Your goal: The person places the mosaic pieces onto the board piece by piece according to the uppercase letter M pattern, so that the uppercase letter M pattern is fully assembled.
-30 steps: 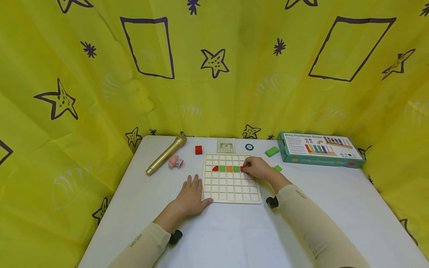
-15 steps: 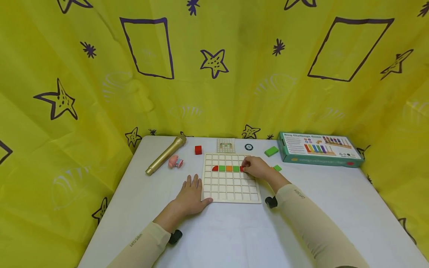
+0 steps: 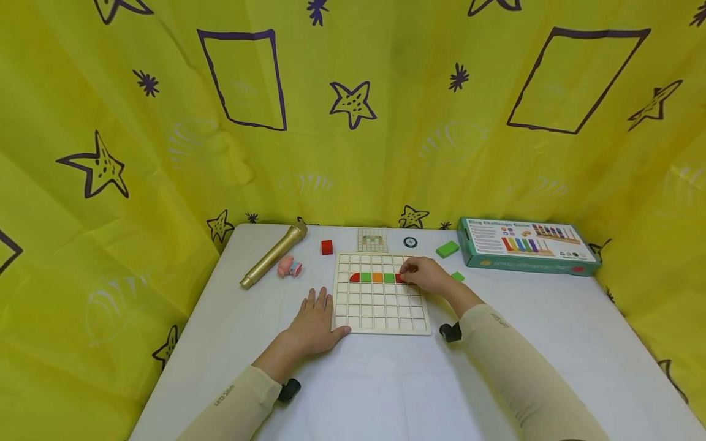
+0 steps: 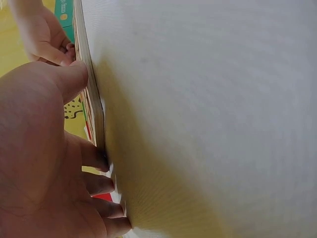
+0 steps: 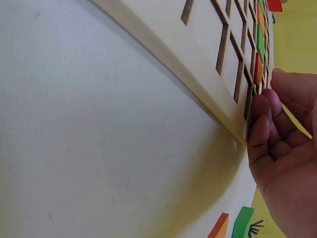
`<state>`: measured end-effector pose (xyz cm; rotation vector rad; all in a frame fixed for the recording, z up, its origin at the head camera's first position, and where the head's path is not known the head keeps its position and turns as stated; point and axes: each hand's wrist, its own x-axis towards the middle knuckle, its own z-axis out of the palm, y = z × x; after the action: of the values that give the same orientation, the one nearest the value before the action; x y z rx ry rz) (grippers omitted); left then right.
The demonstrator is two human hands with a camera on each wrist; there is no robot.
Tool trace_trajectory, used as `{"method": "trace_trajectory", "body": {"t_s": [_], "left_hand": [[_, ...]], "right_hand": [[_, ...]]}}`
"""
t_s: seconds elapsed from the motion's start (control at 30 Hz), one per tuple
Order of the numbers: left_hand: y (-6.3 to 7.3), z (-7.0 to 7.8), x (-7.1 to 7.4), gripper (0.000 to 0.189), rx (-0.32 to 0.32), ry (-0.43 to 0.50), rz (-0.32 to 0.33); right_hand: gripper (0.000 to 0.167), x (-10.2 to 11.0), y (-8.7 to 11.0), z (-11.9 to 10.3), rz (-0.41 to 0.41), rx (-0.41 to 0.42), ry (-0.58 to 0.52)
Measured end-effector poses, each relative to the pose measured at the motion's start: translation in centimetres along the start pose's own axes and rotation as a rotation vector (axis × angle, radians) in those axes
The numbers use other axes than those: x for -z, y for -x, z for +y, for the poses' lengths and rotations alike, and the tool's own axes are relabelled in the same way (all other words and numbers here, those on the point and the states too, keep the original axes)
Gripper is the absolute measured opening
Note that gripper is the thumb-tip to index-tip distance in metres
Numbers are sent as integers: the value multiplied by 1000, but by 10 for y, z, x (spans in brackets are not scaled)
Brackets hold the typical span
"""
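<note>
A square wooden grid board [image 3: 380, 328] lies on the white table. One row holds small pieces: a rounded red one [image 3: 355, 277] at the left, then green, orange and green, and a red block [image 3: 399, 278] at the right end. My right hand [image 3: 426, 275] is over the board's right side, fingers curled and fingertips at that red block, hiding part of it. In the right wrist view, the red block [image 5: 258, 69] sits in the row just beyond the fingertips. My left hand [image 3: 314, 324] lies spread at the board's left edge, thumb at the near corner.
Behind the board lie a small grid pattern card [image 3: 372, 239] and a round dial [image 3: 410, 242]. Green blocks [image 3: 447, 249] lie right, before a game box [image 3: 529, 245]. At left are a red cube [image 3: 327, 247], a pink figurine [image 3: 289, 267] and a gold microphone [image 3: 274, 255].
My right hand stays at the red block, with only a slight shift of the wrist and forearm to the right. The left hand and the board keep their places.
</note>
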<state>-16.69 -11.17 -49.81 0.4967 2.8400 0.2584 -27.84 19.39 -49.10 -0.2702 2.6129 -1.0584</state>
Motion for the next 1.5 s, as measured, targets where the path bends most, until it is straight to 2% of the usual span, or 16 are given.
{"method": "trace_trajectory", "body": {"t_s": [0.23, 0.43, 0.67, 0.87, 1.0, 1.23, 1.5], "left_hand": [[1, 2, 1, 94, -2, 14, -2], [2, 2, 0, 94, 4, 1, -5], [2, 2, 0, 94, 5, 13, -7], [1, 1, 2, 93, -1, 13, -3], [0, 1, 1, 93, -1, 13, -4], [-1, 1, 1, 93, 2, 11, 0], [-1, 0, 0, 94, -3, 15, 6]], "right_hand": [[12, 12, 8, 9, 36, 1, -54], [14, 22, 16, 17, 46, -23, -41], [15, 33, 24, 30, 42, -13, -16], [18, 42, 33, 39, 41, -24, -38], [18, 47, 38, 45, 42, -43, -55], [18, 53, 45, 56, 43, -24, -42], [19, 57, 51, 69, 47, -55, -59]]}}
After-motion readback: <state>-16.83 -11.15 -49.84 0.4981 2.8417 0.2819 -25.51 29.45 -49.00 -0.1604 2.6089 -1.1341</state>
